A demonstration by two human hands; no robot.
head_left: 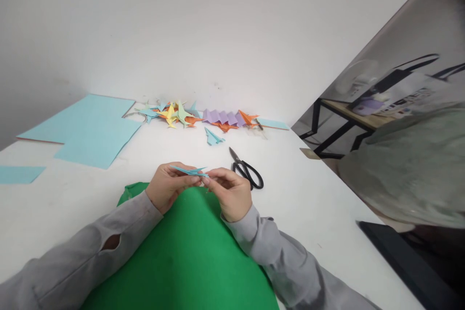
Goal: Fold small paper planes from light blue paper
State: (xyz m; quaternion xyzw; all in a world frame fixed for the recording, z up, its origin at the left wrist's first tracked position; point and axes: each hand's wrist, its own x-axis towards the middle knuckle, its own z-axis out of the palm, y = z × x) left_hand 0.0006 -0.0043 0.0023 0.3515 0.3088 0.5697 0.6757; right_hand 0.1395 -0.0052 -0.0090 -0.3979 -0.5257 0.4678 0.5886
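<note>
Between my two hands is a small piece of folded blue paper (189, 170), held just above the table's near edge. My left hand (169, 186) pinches its left part between thumb and fingers. At its right end, the thumb and fingertips of my right hand (232, 191) close on the paper. Black-handled scissors (249, 173) lie just beyond my right hand, blades pointing away. Farther back rests a folded blue paper plane (212, 137). The exact folds of the held paper are partly hidden by my fingers.
Large blue paper sheets (98, 131) lie at the left, with a smaller blue piece (22, 174) nearer. Against the wall sit several colourful folded paper figures (178, 115) and a purple pleated strip (221, 117). To the right, a wooden-topped stand (363, 115) holds bags.
</note>
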